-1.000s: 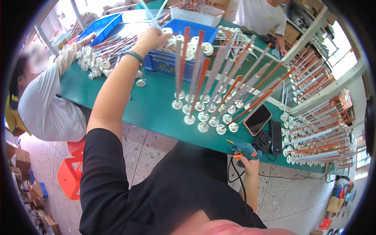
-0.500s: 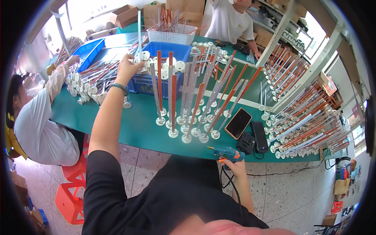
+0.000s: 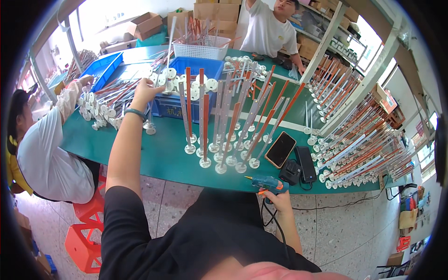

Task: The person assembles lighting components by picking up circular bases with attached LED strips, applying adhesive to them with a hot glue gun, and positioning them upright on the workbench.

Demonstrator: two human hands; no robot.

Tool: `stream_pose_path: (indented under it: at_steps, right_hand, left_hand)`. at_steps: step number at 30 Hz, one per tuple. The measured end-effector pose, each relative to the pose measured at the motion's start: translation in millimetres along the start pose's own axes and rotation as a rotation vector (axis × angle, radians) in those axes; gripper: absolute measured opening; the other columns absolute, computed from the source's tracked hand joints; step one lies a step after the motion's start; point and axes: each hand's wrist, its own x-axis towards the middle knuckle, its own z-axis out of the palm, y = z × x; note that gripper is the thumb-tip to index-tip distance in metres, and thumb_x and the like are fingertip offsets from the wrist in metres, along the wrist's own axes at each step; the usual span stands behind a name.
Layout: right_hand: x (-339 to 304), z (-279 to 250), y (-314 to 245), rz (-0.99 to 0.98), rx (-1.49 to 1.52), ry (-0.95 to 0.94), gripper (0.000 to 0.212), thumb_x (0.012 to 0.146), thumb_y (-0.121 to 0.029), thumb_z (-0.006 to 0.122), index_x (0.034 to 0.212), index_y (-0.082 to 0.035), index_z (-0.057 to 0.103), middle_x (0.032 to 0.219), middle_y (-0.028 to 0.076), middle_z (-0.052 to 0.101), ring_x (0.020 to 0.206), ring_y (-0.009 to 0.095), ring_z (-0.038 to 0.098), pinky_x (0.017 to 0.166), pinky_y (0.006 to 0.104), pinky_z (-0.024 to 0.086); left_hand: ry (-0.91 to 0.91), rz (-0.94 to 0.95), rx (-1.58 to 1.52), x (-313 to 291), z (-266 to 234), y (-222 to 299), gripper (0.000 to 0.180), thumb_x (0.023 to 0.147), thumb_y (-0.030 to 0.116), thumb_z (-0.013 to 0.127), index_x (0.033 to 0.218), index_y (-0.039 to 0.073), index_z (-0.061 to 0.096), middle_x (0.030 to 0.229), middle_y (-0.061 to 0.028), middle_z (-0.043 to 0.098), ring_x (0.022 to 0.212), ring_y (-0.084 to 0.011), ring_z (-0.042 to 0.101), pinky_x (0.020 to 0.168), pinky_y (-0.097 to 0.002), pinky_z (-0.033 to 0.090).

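My left hand [image 3: 147,91] is closed at the front left edge of a blue crate [image 3: 179,111]. Its fingertips pinch a pale metal strip with a round white base [image 3: 171,51], which stands nearly upright, leaning slightly right. More round white bases [image 3: 195,88] fill the crate beside my fingers. Low on the right, my right hand [image 3: 280,201] grips a teal glue gun [image 3: 271,184] with an orange trigger, its brass nozzle pointing left over the table's front edge. Between the hands, several silver and orange-brown strips [image 3: 205,130] stand upright on round white bases.
A phone [image 3: 281,149], a black charger [image 3: 291,171] and a black power adapter [image 3: 306,164] lie right of the standing strips. Dense rows of strips [image 3: 359,154] fill the right side. One co-worker [image 3: 51,144] sits left by loose strips; another [image 3: 268,30] stands across the green table [image 3: 93,140].
My left hand has shifted slightly left and down, and the strip in it has tipped a little to the right. My right hand keeps the glue gun in nearly the same place.
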Motion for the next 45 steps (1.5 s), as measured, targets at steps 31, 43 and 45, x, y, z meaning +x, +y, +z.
stream_pose_path:
  at_steps: [31,43,45]
  right_hand:
    - [-3,1,3,0.003,0.024,0.003,0.030,0.080,0.001,0.073,0.108,0.002,0.061,0.092,0.009,0.070,0.074,0.012,0.065,0.065,0.0257,0.053]
    - [8,2,-13,0.015,-0.074,-0.103,0.027,0.081,0.001,0.071,0.106,-0.002,0.063,0.092,0.003,0.068,0.074,0.009,0.061,0.064,0.0237,0.049]
    - [7,-1,-5,0.053,-0.091,-0.072,0.027,0.082,0.000,0.072,0.108,-0.002,0.063,0.093,0.002,0.068,0.076,0.008,0.061,0.067,0.0237,0.049]
  left_hand:
    - [-0.374,0.182,-0.230,-186,-26,6,0.010,0.077,-0.001,0.074,0.082,-0.001,0.065,0.074,-0.0025,0.064,0.070,-0.0090,0.061,0.065,-0.0247,0.048]
    - [-0.541,0.351,-0.405,-276,-10,59,0.010,0.080,-0.001,0.074,0.086,-0.003,0.067,0.084,-0.0054,0.066,0.072,-0.0119,0.064,0.063,-0.0240,0.050]
    - [-0.639,0.412,-0.388,-289,9,77,0.010,0.079,-0.002,0.075,0.086,-0.002,0.068,0.084,-0.0085,0.066,0.075,-0.0163,0.066,0.065,-0.0267,0.052]
